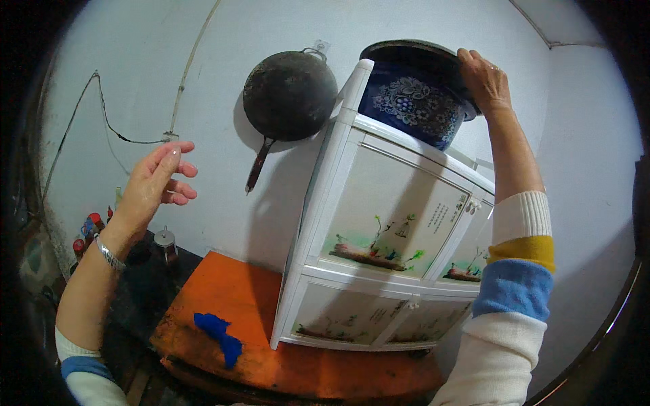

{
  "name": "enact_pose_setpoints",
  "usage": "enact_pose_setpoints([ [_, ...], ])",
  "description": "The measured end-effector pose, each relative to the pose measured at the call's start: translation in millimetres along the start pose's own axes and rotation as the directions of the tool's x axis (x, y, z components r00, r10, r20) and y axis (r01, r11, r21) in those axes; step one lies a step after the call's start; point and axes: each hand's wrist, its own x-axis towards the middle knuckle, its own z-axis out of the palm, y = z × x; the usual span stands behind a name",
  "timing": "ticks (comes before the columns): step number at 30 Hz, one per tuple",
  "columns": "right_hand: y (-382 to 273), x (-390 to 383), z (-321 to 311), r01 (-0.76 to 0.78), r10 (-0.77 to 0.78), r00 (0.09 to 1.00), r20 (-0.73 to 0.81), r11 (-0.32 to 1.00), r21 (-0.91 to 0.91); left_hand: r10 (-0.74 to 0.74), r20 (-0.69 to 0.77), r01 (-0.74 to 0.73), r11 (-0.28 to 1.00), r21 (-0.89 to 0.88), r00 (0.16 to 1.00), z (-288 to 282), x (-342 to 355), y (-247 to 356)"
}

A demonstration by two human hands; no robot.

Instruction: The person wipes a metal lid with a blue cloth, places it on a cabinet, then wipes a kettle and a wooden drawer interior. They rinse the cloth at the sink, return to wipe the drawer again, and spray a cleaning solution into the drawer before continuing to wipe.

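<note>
My right hand (486,78) reaches up to the top of a white cabinet (399,196), its fingers curled over the edge of a dark round lid (413,51). This lid lies over a deep blue basin (416,101) with a pale flower pattern, standing on the cabinet. Part of the hand's grip is hidden behind the edge. My left hand (159,177) is raised in the air at the left, fingers apart and slightly bent, with nothing in it. A bracelet (110,252) circles the left wrist.
A blackened wok (290,96) hangs by its loop on the wall, handle downward. Below, an orange tabletop (203,291) carries the cabinet and a torn blue scrap (218,338). Red-capped bottles (93,223) and a lidded container (164,240) stand at the left. A cable (193,64) runs down the wall.
</note>
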Motion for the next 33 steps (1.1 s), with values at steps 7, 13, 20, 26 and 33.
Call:
enact_pose_setpoints([
  [7,-4.1,-7.3,6.5,0.053,-0.07,0.992,0.103,0.986,0.16,0.012,0.049,-0.012,1.0,-0.002,0.999,6.3,0.6,-12.3],
  [13,6.0,-15.9,3.4,-0.001,-0.089,0.95,0.3,0.958,0.286,-0.031,0.089,0.029,0.999,0.018,0.996,6.6,-1.8,-22.6],
  [20,16.6,-24.3,-0.9,-0.09,-0.079,0.931,0.356,0.896,0.434,-0.064,0.138,0.058,0.997,0.043,0.988,6.8,-5.2,-23.3],
  [26,11.8,-29.0,-18.2,-0.177,-0.004,0.914,0.406,0.896,0.407,-0.102,0.156,0.098,0.995,0.029,0.983,9.7,-7.3,-26.1],
  [33,17.5,-30.0,7.4,-0.167,0.012,0.932,0.363,0.901,0.401,-0.13,0.094,0.123,0.99,0.071,0.987,15.8,-12.7,-18.8],
])
